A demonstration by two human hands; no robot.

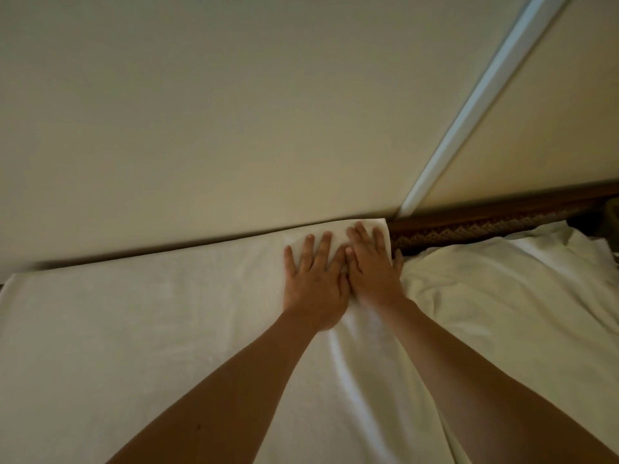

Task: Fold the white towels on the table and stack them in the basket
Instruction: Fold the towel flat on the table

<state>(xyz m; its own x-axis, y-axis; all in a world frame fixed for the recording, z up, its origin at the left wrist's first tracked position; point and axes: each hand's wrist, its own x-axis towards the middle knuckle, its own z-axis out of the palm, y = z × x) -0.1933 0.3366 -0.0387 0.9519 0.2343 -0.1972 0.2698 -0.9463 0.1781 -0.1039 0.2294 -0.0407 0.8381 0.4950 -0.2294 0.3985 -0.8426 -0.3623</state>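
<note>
A large white towel (150, 329) lies spread flat across the table and reaches the wall at the far edge. My left hand (313, 283) and my right hand (370, 262) lie side by side, palms down and fingers spread, pressing on the towel's far right corner. Neither hand grips anything. A second white towel (509, 296) lies rumpled in a heap to the right, touching my right hand's thumb side. No basket is in view.
A cream wall (234, 128) rises directly behind the table. A pale vertical trim strip (469, 122) runs up the wall. A dark wooden rail with woven patterned panel (485, 226) runs behind the rumpled towel at the right.
</note>
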